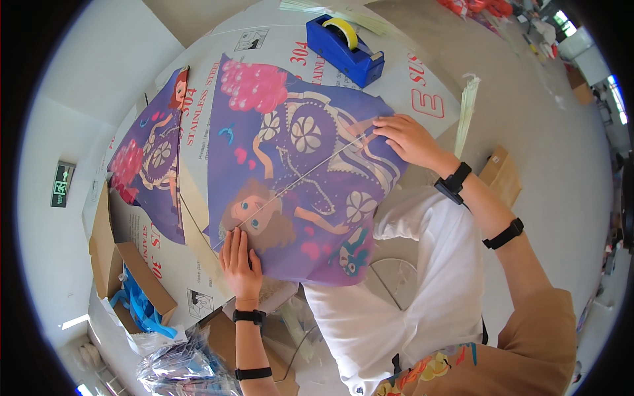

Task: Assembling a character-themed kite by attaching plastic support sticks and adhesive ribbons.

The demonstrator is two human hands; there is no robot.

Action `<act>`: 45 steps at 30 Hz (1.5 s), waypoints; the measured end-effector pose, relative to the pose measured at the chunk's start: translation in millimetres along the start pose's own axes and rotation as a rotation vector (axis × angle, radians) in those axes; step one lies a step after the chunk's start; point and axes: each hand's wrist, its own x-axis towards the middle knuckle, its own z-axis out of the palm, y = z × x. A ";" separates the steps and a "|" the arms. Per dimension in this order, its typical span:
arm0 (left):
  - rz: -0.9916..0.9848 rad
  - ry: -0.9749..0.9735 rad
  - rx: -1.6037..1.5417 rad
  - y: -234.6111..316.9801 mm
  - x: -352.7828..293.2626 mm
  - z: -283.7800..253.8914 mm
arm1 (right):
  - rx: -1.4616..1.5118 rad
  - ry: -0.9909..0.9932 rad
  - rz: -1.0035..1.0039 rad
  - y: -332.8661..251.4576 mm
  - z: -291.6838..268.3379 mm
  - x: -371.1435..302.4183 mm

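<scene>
A purple kite sheet [310, 171] printed with a princess figure lies spread over the work surface, its near part hanging over my lap. One thin pale rod [300, 181] runs slantwise across it. My left hand [241, 267] rests at the rod's lower left end, fingers stretched out flat on the sheet by the printed head. At the rod's upper right end is my right hand [411, 142], its fingertips drawn together over the rod and the sheet's edge. The rod's tip under those fingers is hidden.
A second printed kite sheet [155, 158] lies to the left. A blue tape dispenser [350, 56] with yellow tape stands at the far side. An open cardboard box [155, 287] holds blue straps [137, 303]. Pale strips [467, 115] project past the right edge. Plastic-wrapped goods [188, 366] sit lower left.
</scene>
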 end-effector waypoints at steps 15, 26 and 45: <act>-0.316 0.038 -0.331 28.9 4.2 -50.2 | 0.402 0.605 0.368 44.8 -37.4 88.4; -0.574 -0.486 -1.254 221.3 10.7 -130.0 | 0.951 0.214 0.720 103.0 -38.0 162.1; -0.739 -0.354 -1.958 325.7 126.7 -84.0 | 1.157 0.423 0.843 -30.6 -142.2 -104.1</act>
